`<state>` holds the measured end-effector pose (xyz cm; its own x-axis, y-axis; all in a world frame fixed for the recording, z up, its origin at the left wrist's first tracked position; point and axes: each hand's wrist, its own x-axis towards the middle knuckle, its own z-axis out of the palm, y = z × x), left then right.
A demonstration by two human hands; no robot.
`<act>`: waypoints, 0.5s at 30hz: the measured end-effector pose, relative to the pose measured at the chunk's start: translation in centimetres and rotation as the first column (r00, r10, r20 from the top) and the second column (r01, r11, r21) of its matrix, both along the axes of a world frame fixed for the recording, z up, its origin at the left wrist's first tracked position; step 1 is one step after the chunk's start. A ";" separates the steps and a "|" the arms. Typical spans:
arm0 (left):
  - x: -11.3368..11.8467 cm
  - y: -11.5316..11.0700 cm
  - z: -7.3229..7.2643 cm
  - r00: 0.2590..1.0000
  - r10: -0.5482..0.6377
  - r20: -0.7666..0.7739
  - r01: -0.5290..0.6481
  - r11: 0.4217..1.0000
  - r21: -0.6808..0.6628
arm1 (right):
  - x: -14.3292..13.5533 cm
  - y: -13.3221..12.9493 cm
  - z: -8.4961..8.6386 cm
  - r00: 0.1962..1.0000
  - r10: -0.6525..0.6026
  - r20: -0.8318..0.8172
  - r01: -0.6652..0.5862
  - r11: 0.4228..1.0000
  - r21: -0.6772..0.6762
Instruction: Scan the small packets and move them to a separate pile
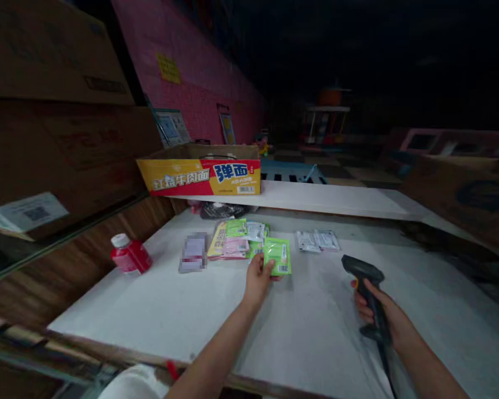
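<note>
My left hand [259, 271] pinches a green packet [278, 255] by its lower left edge, above the white counter [183, 316]. The packet's face, with a small barcode, is turned toward me. Wrapped in my right hand [378, 313] is the handle of a black barcode scanner [363, 269], its head tilted toward the left and its cable hanging down. Just behind the packet lies a pile of small packets [235, 245], green, pink, white and yellow. Two silvery white packets [317, 240] rest side by side farther back, between the hands.
A red bottle [131, 255] with a white cap lies tilted on the counter's left. A greyish flat item [193, 252], blurred, is beside the pile. An open yellow and red carton [203, 174] stands on the raised shelf [328, 198]. Large cardboard boxes [66, 138] are stacked at left.
</note>
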<state>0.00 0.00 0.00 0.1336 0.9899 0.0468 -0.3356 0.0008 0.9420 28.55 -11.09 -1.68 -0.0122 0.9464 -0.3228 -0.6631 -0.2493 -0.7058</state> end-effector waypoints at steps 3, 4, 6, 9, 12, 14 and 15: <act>2.8 0.7 0.1 0.992 -0.097 0.084 0.102 0.993 -0.055 | 0.6 -0.2 -0.2 0.992 -0.056 -0.112 0.061 0.997 0.042; 3.7 1.1 0.1 0.986 -0.125 0.106 0.133 0.989 -0.070 | 0.8 -0.2 -0.3 0.986 -0.071 -0.151 0.080 0.995 0.052; 5.6 2.0 0.2 0.974 -0.176 0.142 0.191 0.977 -0.095 | 1.0 -0.1 -0.4 0.966 -0.100 -0.239 0.120 0.990 0.069; 8.6 3.9 0.3 0.959 -0.233 0.164 0.254 0.960 -0.118 | 1.1 0.1 -0.6 0.938 -0.123 -0.323 0.150 0.987 0.059; 12.2 5.8 0.4 0.962 -0.241 0.128 0.260 0.953 -0.156 | 1.0 0.3 -0.6 0.916 -0.153 -0.371 0.185 0.981 0.052; 14.9 6.9 0.6 0.978 -0.210 0.004 0.208 0.964 -0.167 | 1.0 0.5 -0.6 0.908 -0.163 -0.386 0.197 0.979 0.049; 16.3 7.5 0.6 0.980 -0.185 -0.077 0.170 0.972 -0.162 | 0.9 0.5 -0.6 0.907 -0.163 -0.387 0.195 0.980 0.044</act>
<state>16.26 7.46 0.64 0.3045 0.9443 -0.1247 -0.2301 0.1999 0.9524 29.48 -10.55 -2.25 0.0529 0.9665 -0.2510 -0.9131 -0.0549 -0.4041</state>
